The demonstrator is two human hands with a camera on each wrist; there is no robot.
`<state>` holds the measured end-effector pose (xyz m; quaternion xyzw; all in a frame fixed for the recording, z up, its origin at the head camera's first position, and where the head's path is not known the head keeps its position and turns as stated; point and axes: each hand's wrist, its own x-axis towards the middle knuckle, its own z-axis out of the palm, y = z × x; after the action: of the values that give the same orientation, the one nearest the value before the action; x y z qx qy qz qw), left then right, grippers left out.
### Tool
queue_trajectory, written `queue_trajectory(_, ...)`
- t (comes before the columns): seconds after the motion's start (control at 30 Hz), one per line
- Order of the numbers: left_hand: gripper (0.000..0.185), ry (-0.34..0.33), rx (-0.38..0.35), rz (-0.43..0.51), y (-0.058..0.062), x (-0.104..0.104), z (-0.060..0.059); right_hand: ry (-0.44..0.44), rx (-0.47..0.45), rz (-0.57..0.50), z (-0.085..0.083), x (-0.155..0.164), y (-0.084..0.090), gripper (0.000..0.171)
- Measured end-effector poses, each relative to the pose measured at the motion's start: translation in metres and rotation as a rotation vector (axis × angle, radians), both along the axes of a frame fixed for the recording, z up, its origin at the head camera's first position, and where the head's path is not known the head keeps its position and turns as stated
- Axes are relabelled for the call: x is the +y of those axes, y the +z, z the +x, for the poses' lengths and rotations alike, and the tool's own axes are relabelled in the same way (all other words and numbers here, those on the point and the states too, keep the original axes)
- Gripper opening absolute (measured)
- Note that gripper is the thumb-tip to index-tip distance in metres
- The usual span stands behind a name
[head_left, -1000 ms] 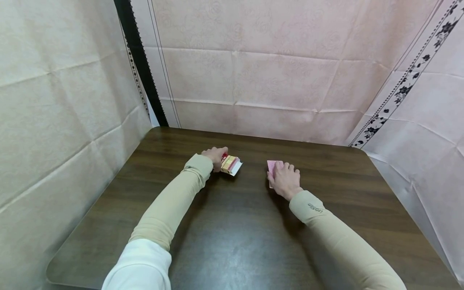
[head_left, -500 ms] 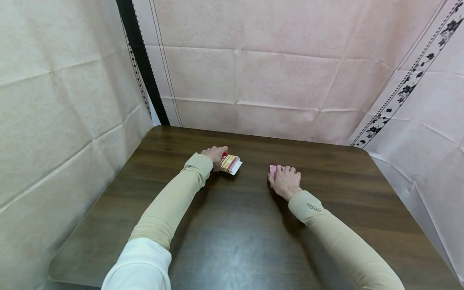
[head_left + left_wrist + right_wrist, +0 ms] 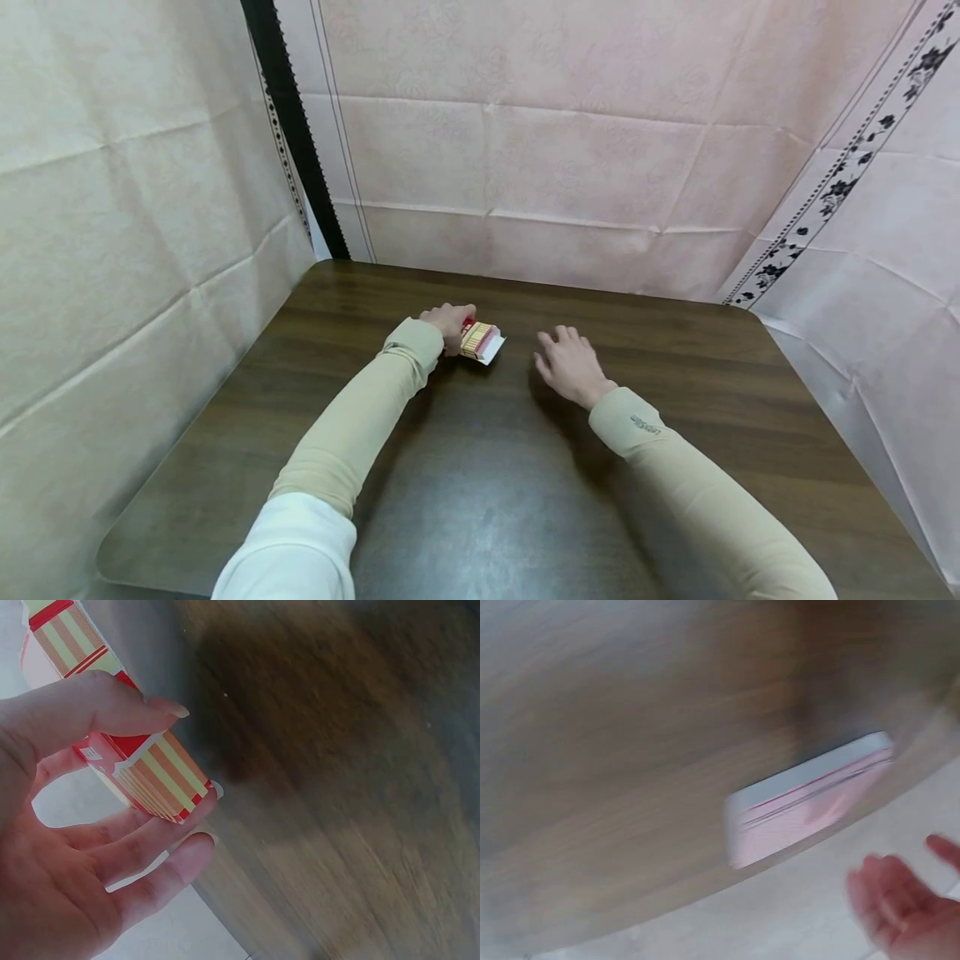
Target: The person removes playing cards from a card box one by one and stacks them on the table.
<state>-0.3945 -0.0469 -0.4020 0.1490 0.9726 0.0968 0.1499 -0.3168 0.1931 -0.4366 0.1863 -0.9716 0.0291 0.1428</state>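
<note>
Now my left hand [image 3: 448,322] pinches the striped card box [image 3: 480,340] between thumb and fingers, holding it on the dark wooden table [image 3: 480,500], toward the far side and a little left of centre. The left wrist view shows the thumb on top of the box [image 3: 154,769] and the fingers curled under it. A second ago my right hand lay flat on the pink deck of cards, well to the right of the box; it has since lifted and slid left, and now hovers with fingers spread and relaxed just right of the box, holding nothing [image 3: 567,365]. From the head view I cannot see the deck at all; it may be hidden under the hand. The right wrist view, badly blurred, shows the deck of cards [image 3: 810,799] lying on the table apart from the open palm [image 3: 900,904]. I judge the deck is let go and the right hand is heading for the box.
</note>
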Motion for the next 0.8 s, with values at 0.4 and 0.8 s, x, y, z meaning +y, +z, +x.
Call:
queue_trajectory(0.4,0.059,-0.068,0.061,-0.008,-0.001,0.019,0.004,0.218,-0.114,0.037,0.0,-0.052,-0.001,0.048)
queue_trajectory(0.8,0.062,-0.054,0.049,-0.017,-0.001,0.016,0.005,0.23,-0.102,-0.043,-0.002,-0.05,-0.006,0.041)
